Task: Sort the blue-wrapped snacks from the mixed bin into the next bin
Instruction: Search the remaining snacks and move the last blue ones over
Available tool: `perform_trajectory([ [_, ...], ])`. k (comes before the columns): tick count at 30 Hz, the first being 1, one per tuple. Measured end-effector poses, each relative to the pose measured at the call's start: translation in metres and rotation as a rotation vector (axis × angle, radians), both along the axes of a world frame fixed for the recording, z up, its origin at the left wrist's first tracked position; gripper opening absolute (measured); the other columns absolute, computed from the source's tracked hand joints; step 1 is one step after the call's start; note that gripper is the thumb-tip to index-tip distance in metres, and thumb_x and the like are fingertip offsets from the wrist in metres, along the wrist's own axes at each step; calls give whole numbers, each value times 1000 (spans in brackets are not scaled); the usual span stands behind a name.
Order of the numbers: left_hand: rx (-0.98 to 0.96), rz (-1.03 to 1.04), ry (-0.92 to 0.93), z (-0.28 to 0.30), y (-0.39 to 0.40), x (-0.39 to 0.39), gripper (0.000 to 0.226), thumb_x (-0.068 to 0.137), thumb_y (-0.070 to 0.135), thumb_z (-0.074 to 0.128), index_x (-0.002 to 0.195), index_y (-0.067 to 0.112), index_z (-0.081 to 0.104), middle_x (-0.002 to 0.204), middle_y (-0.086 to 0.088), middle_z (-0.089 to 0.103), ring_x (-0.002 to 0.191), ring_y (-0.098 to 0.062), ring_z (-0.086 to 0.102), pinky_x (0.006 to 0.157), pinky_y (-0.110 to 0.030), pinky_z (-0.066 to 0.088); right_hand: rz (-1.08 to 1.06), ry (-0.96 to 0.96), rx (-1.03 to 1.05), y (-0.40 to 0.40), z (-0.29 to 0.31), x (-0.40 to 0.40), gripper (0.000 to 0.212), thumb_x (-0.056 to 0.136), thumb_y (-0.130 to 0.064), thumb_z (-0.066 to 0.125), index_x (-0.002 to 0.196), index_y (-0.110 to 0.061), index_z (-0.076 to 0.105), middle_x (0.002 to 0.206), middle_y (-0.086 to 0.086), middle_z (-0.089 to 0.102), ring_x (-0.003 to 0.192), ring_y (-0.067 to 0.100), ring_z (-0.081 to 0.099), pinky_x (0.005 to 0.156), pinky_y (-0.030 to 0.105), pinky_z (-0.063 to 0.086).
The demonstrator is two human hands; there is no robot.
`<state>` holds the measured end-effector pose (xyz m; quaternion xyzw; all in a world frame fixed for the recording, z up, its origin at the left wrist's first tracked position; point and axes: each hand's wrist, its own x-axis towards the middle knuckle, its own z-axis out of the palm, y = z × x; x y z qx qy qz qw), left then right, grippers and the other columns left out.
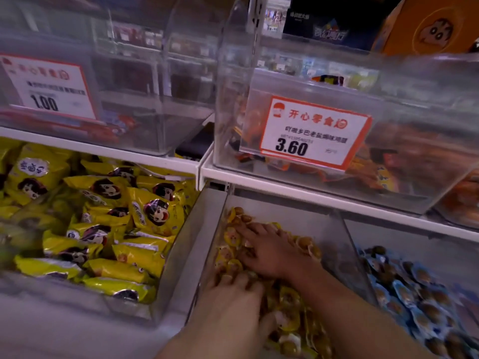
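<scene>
Both hands are down in the middle clear bin (334,229), which holds small yellow-wrapped snacks (290,299). My left hand (233,294) lies palm down on the pile near the bin's front, fingers spread. My right hand (269,250) reaches farther back, fingers spread flat over the snacks. I see no blue wrapper in this bin; the hands hide part of the pile. The bin to the right (404,244) holds a heap of blue-wrapped snacks (414,294). Neither hand visibly holds anything.
A bin of large yellow cartoon-face packets (108,221) stands to the left. A white shelf edge (311,190) runs above the bins, with clear bins on it carrying price tags 1.00 (46,86) and 3.60 (311,133).
</scene>
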<state>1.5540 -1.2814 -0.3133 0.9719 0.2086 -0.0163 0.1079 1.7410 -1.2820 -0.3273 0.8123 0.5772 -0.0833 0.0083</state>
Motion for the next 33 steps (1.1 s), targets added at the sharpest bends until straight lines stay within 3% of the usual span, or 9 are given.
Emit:
perform_trajectory([
  [4, -13, 51, -40, -9, -6, -6, 75, 90, 74, 25, 152, 31, 28, 165, 4, 11, 153, -19, -1, 123, -46, 1, -18, -27, -84, -30, 16, 2, 57, 88, -45, 54, 143, -34, 44, 141, 9, 53, 133, 36, 43, 104, 44, 43],
  [7, -76, 138, -75, -6, -5, -4, 71, 92, 69, 30, 152, 31, 26, 166, -3, 6, 153, -28, 3, 123, -45, 7, -73, -138, -195, -48, 24, -3, 41, 86, -41, 50, 125, -33, 60, 131, 6, 60, 122, 32, 54, 96, 41, 47],
  [13, -89, 144, 14, -12, -5, 9, 76, 91, 71, 22, 150, 23, 29, 161, -14, 21, 149, -35, 14, 120, -51, 16, -84, -118, -424, -59, 48, -4, 34, 89, -42, 50, 113, -25, 68, 120, 7, 66, 107, 27, 63, 83, 32, 52],
  [16, -262, 51, 37, -16, -1, 16, 81, 88, 77, 26, 153, 31, 21, 165, -6, 14, 152, -32, 6, 120, -51, 15, -101, -122, -212, -48, 57, -3, 22, 89, -38, 48, 90, -22, 63, 109, 9, 66, 103, 30, 64, 84, 35, 47],
  [19, -390, -12, 38, -16, 4, 18, 86, 83, 82, 26, 155, 35, 13, 167, -1, 6, 152, -30, 5, 118, -48, 14, -62, 50, 155, -9, 53, -1, 36, 94, -34, 51, 126, -24, 62, 133, 9, 57, 124, 29, 55, 104, 38, 44],
  [21, -366, -25, 10, -18, 3, 17, 84, 85, 80, 28, 155, 35, 13, 166, 0, 6, 151, -26, 9, 118, -45, 12, -23, 201, 160, 22, 41, -9, 54, 93, -34, 56, 145, -21, 48, 149, 9, 45, 135, 28, 45, 112, 40, 38],
  [24, -259, 19, -41, -20, -2, 16, 76, 87, 71, 32, 153, 35, 20, 165, 3, 13, 150, -23, 18, 119, -43, 11, -7, 195, 17, 47, 10, -19, 60, 90, -36, 59, 144, -14, 45, 151, 8, 38, 138, 31, 38, 109, 46, 40],
  [28, -196, 70, -58, -18, -3, 16, 70, 86, 69, 33, 147, 35, 30, 161, 6, 21, 145, -20, 27, 119, -53, 10, -23, 93, -2, 30, 1, -7, 51, 90, -49, 55, 133, -21, 49, 131, 10, 53, 122, 30, 48, 97, 43, 46],
  [33, -257, 94, -38, -18, -2, 15, 71, 85, 73, 35, 147, 39, 27, 164, 10, 9, 150, -17, 12, 118, -56, 9, -9, -8, -140, -13, 20, 9, 38, 94, -55, 47, 115, -26, 60, 116, 7, 62, 110, 28, 58, 83, 35, 46],
])
